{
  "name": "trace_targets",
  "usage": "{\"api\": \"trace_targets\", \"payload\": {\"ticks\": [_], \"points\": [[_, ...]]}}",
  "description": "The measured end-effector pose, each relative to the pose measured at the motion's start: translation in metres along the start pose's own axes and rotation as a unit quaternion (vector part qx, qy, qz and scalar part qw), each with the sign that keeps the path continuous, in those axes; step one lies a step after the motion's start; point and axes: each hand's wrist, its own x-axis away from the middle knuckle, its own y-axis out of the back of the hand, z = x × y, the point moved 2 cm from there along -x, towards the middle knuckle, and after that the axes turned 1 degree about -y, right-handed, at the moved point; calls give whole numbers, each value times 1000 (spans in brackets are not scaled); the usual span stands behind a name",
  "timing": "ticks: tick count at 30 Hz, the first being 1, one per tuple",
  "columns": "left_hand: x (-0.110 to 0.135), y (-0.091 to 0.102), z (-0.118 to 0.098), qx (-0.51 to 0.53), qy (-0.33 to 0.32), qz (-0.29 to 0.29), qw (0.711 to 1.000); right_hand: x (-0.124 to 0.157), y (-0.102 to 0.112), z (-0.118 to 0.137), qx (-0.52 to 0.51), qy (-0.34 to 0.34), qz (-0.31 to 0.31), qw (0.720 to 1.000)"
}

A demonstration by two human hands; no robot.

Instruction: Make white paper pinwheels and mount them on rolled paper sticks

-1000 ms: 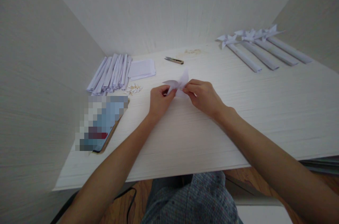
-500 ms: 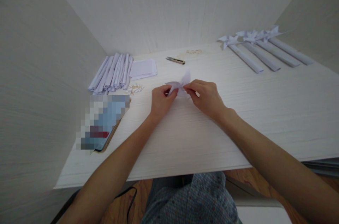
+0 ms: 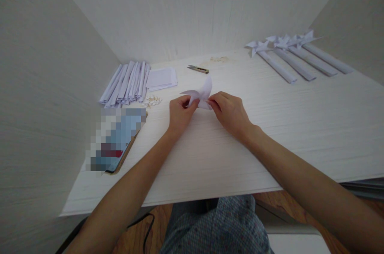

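A white paper pinwheel (image 3: 205,91) with curved blades is held just above the middle of the table. My left hand (image 3: 182,115) is closed on its left side, with the thumb near the centre. My right hand (image 3: 229,111) pinches the pinwheel's right side between thumb and fingertips. Whether a small piece sits under the right fingertips is hidden. Beyond the hands lies a pair of thread snips (image 3: 198,69), its blades pointing left.
Rolled paper sticks (image 3: 126,82) lie in a pile at the left, beside stacked paper squares (image 3: 162,78) and small white pieces (image 3: 153,101). A phone (image 3: 123,138) lies nearer. Several finished pinwheels on sticks (image 3: 279,64) rest at the back right. Tan scraps (image 3: 219,59) lie at the back.
The pinwheel has turned slightly and shifted a little left, its upper blade now more spread. Both hands keep hold of it, the right one drawn slightly left.
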Motion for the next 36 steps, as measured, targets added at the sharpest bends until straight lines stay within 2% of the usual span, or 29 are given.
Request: {"api": "trace_targets", "payload": {"ticks": [14, 26, 32, 36], "points": [[2, -1, -3, -7, -15, -9, 1000, 3, -2, 3, -11, 12, -35, 999], [3, 0, -6, -32, -26, -13, 999, 2, -4, 6, -54, -8, -27, 998], [3, 0, -6, -34, -25, -24, 999, 2, -6, 6, -29, -35, -9, 999], [4, -1, -7, -31, -31, -25, 999, 2, -7, 6, -34, -32, -21, 999]]}}
